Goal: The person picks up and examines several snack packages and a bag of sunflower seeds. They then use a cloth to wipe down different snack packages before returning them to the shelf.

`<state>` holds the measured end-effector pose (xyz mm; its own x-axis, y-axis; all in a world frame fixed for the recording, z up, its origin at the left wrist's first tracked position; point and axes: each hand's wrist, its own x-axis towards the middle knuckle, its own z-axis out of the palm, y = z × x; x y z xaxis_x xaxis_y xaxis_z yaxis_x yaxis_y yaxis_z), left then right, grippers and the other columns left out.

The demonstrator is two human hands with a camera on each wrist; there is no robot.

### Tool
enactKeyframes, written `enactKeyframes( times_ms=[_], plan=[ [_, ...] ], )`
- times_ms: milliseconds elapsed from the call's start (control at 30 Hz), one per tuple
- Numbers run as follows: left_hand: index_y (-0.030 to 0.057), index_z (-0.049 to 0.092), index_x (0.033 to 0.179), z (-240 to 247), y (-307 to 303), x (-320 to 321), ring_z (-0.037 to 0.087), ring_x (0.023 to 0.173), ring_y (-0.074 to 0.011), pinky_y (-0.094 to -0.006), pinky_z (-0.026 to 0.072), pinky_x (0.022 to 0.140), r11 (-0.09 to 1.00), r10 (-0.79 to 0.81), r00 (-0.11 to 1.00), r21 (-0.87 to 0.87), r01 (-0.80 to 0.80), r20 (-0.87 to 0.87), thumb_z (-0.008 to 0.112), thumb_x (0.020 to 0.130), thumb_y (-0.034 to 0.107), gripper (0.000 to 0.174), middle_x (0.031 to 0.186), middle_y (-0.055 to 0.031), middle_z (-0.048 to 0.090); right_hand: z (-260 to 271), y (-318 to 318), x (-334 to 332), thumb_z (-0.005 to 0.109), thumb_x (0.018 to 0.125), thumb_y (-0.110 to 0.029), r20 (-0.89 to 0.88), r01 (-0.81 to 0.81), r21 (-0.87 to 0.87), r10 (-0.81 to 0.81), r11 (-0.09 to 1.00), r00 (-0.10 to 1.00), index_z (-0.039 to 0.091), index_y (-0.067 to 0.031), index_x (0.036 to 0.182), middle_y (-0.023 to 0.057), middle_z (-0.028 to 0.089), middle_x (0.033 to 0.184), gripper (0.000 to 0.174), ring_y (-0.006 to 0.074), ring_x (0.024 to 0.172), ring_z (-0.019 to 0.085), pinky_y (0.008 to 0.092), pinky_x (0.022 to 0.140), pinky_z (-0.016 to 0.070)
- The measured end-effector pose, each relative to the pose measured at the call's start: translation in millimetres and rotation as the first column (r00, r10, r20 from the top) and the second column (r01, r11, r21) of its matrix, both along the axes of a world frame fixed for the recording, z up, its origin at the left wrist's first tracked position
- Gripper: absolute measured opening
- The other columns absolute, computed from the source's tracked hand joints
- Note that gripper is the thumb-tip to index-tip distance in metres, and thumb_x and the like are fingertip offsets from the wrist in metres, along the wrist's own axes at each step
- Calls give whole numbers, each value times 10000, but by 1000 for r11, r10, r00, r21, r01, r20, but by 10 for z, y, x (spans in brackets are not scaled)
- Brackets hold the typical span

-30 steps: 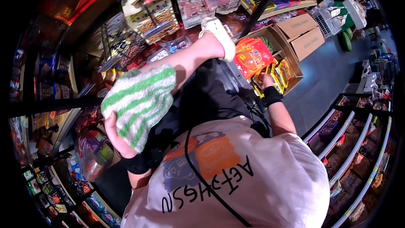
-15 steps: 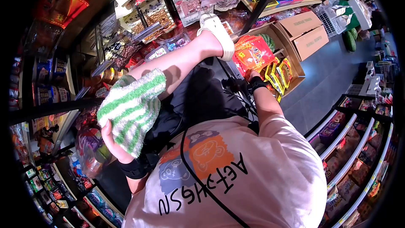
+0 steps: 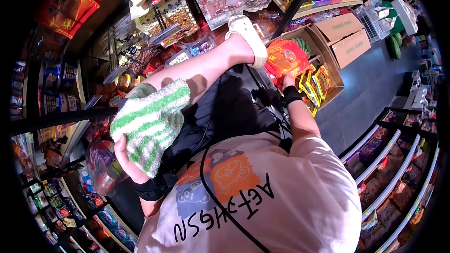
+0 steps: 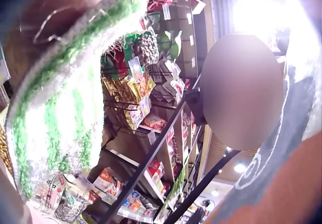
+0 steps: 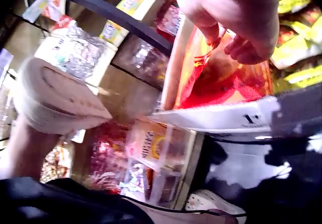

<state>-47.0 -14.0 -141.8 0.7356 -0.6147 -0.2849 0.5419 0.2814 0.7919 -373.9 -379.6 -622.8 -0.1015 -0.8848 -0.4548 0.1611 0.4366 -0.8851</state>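
A green-and-white striped cloth (image 3: pixel 152 119) hangs from my left hand (image 3: pixel 130 163), whose thumb lies over its lower edge; in the left wrist view the cloth (image 4: pixel 60 118) fills the left side. My right hand (image 3: pixel 289 82) is at the near edge of a cardboard box, at the red packets (image 3: pixel 287 57). In the right wrist view the fingers of my right hand (image 5: pixel 234 23) are curled and pinch the top of a red packet (image 5: pixel 226 78). Yellow packets (image 3: pixel 309 86) lie beside the red ones in the box (image 3: pixel 333 77).
A raised leg with a white clog (image 3: pixel 248 40) rests toward the snack shelves. Hanging snack bags (image 3: pixel 218 2) are ahead, a watermelon (image 3: pixel 301 44) sits in the box, and low racks (image 3: pixel 382 164) stand at the right. Dark cables lie near my right forearm.
My right hand has moved from the yellow packets to the red ones, and the red packets' top has shifted and bent. My left hand still holds the cloth, which has swung slightly.
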Motion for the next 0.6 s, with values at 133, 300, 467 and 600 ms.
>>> enactKeyframes(
  times_ms=[133, 300, 467, 600],
  plan=[
    [29, 464, 1251, 67, -51, -83, 524, 1090, -254, -381, 384, 951, 998, -24, 1000, -54, 25, 10, 474, 868, 327, 486, 1200, -109, 544, 1274, -12, -274, 463, 908, -124, 224, -154, -78, 168, 985, 960, 516, -101, 977, 16, 559, 877, 90, 141, 788, 544, 295, 687, 466],
    [18, 451, 1271, -70, -146, -201, 506, 1119, -268, -397, 357, 982, 999, 49, 969, 5, -52, 241, 468, 882, 323, 495, 1241, -113, 516, 3325, 446, -405, 442, 900, -169, 234, -258, -210, 305, 943, 923, 510, -99, 1147, 11, 572, 1084, 265, 99, 934, 543, 267, 786, 455],
    [-13, 480, 1232, 54, -453, -543, 575, 1013, -281, -384, 446, 849, 914, -403, 429, 333, 231, 809, 537, 843, 207, 450, 1156, -163, 552, 4378, 1227, 135, 440, 861, -149, 393, -361, -285, 452, 888, 801, 387, -34, 1314, 93, 515, 1254, 470, 191, 1149, 511, 336, 964, 423],
    [49, 510, 1248, 118, -813, -949, 396, 1234, -390, -608, 156, 1064, 873, -250, -404, 385, 300, 880, 639, 713, 230, 579, 1297, -184, 460, 4495, 1734, 647, 452, 874, -164, 505, -539, -322, 623, 779, 598, 362, 11, 1334, 128, 499, 1284, 500, 212, 1161, 511, 352, 985, 413]
  ],
)
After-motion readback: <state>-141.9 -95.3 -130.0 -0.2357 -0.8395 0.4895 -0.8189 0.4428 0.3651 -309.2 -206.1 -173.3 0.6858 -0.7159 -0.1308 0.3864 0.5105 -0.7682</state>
